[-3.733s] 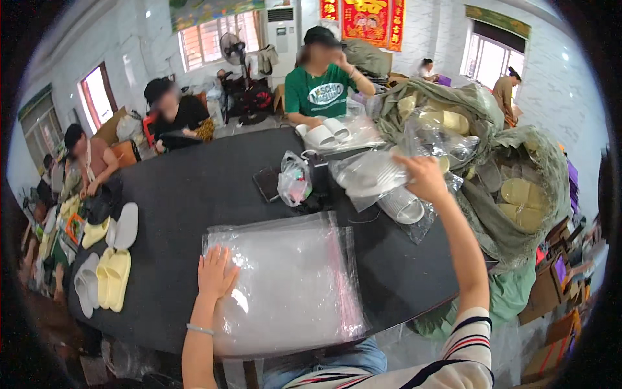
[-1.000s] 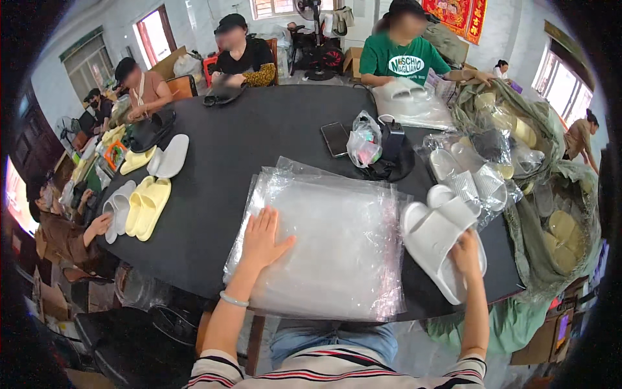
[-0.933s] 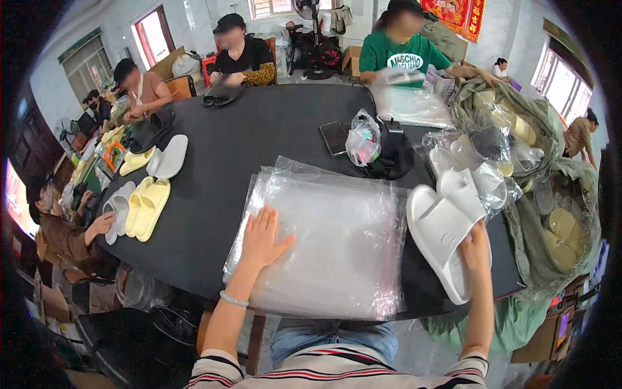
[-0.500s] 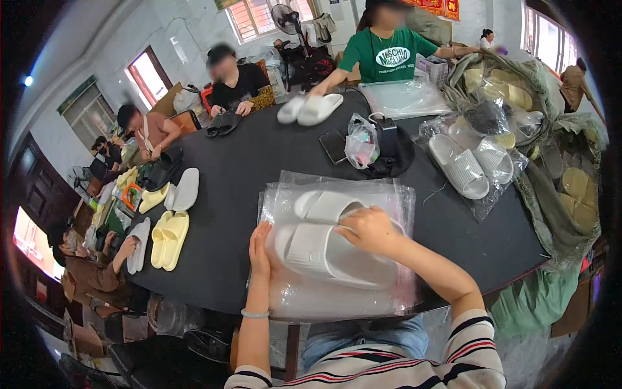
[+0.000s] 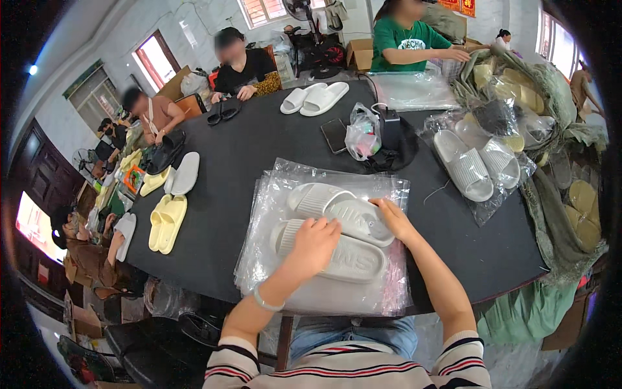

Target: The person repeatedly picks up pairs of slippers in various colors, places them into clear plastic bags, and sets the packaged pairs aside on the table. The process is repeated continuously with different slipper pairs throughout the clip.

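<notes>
A pair of light grey slippers lies on a stack of clear plastic bags at the table's front edge, toes to the left. My left hand is closed over the ribbed strap of the near slipper, its fingers bent and partly hiding the strap. At the heel of the far slipper, my right hand grips the edge; the fingertips beneath are hidden. Whether a layer of the clear plastic covers the slippers I cannot tell.
Bagged grey slippers lie to the right beside a big sack of slippers. A phone and a small plastic bag lie ahead. Yellow slippers and white slippers stand farther off. Several people sit or stand around the black table.
My left hand has moved from the bags' left edge onto the near slipper's strap. My right hand has moved from the straps to the far heel. Across the table, a person released the white slippers.
</notes>
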`<state>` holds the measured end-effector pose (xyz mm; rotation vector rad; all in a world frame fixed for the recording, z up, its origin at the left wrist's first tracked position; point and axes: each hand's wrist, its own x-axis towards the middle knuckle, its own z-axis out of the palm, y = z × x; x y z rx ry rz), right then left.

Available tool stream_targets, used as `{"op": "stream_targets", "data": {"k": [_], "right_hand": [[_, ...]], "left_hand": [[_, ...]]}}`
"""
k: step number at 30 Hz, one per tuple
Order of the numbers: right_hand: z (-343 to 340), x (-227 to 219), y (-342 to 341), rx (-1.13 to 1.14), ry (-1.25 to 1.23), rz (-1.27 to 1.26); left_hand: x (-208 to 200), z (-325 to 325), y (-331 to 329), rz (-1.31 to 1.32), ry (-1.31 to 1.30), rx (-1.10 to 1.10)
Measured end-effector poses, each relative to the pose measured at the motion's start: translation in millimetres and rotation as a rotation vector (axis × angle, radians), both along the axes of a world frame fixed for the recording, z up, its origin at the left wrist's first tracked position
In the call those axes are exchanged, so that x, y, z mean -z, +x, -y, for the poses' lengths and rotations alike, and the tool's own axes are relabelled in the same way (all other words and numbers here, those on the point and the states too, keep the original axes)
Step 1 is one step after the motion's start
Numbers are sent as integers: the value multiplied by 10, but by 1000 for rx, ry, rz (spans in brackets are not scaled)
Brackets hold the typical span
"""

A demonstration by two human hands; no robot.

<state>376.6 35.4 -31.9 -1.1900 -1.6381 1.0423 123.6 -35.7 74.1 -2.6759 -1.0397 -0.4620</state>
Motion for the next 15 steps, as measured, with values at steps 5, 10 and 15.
{"op": "stream_targets", "data": {"k": [5,10,15], "right_hand": [[-18,41,56,-3,-24,-56],[20,-50,30,-15,57,32],[27,10,58,-8,154,136]], "left_hand": [[83,-158,-101,-206,30,-88],[-58,126,-966,-238,48,-163],[-266,121,-2270,-231,92,-240]]}}
